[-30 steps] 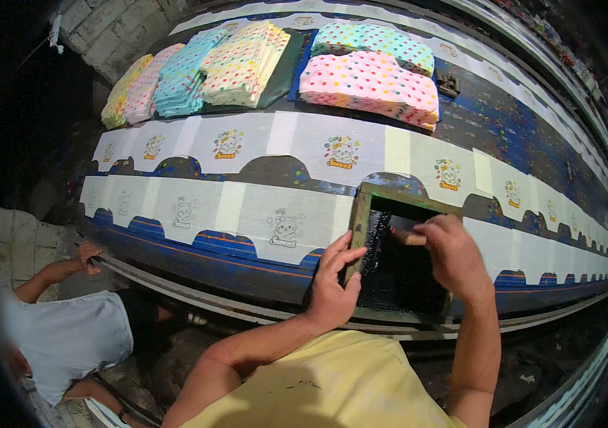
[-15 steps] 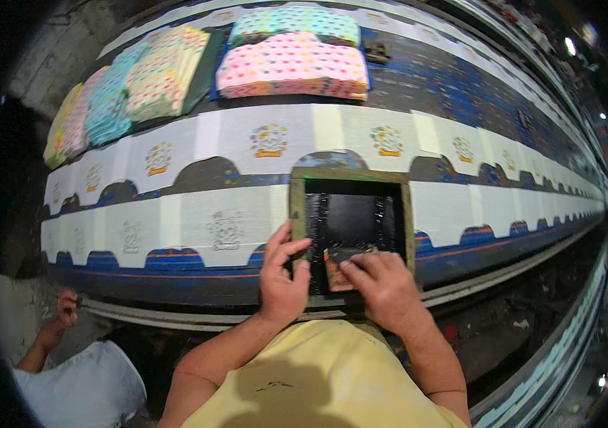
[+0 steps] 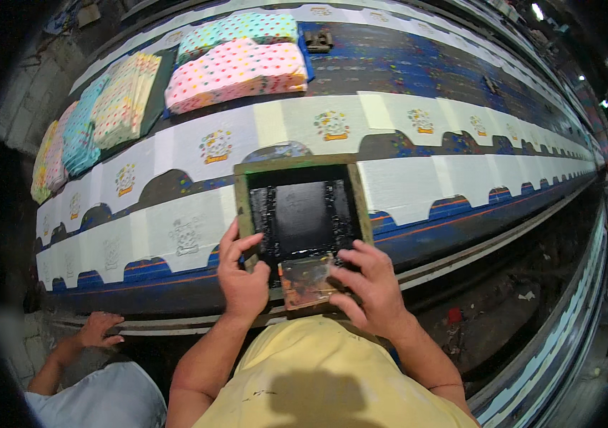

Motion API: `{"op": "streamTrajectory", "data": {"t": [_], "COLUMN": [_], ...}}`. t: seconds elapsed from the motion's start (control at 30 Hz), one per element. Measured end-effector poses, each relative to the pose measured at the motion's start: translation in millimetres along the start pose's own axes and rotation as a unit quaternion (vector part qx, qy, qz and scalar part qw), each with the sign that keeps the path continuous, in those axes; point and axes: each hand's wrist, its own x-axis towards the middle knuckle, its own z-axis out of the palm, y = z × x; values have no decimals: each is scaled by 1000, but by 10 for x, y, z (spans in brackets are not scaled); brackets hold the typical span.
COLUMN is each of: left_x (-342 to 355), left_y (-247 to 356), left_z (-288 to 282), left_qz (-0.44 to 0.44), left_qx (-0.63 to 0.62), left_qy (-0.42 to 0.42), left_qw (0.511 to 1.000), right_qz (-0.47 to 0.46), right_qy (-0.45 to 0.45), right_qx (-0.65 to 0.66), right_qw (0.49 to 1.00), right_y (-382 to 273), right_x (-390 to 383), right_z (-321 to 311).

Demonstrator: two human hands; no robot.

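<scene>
A wooden screen-printing frame (image 3: 304, 163) with deep sides lies on the near row of pale fabric pieces. Wet black ink coats its mesh (image 3: 302, 214). At its near end rests a flat squeegee (image 3: 306, 284), its face smeared brown and orange. My left hand (image 3: 244, 278) grips the frame's left side, with a finger over the rim. Beside the squeegee's right edge, my right hand (image 3: 373, 289) has its fingers spread and curved; fingertips are close to or touching the squeegee. Left of the frame, a fabric piece bears a black outline print (image 3: 187, 237).
A far row of fabric carries coloured prints (image 3: 331, 125). Folded polka-dot cloth stacks (image 3: 239, 75) lie at the back left, near a small dark block (image 3: 319, 41). A metal rail (image 3: 461, 260) runs along the table's near edge. Another person's hand (image 3: 100, 329) is at lower left.
The frame sits further left in view as the view shifted. The squeegee has come down to the frame's near end, and my right hand's fingers have spread from their grip on it.
</scene>
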Motion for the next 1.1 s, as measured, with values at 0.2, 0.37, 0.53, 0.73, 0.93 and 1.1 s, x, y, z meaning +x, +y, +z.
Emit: {"op": "streamTrajectory", "data": {"t": [0.2, 0.37, 0.53, 0.73, 0.93, 1.1], "left_x": [-137, -208, -294, -297, -282, -273], "left_y": [259, 468, 664, 793, 762, 639], "left_z": [570, 1463, 2193, 2429, 2466, 2430], "left_qz": [57, 84, 62, 29, -4, -10], "left_qx": [-29, -43, -15, -21, -39, -61], "left_qy": [45, 38, 27, 26, 13, 2], "left_qw": [997, 995, 998, 999, 999, 998], "right_qz": [156, 150, 146, 21, -117, -159], "right_qy": [132, 146, 147, 101, -16, -82], "right_qx": [134, 117, 141, 32, -26, -53], "right_qw": [970, 971, 968, 994, 993, 982], "right_y": [614, 1277, 1844, 1948, 1759, 1733], "right_x": [-475, -830, -1102, -1117, -838, -487], "right_z": [-225, -688, -1165, -1395, -1330, -1421]}}
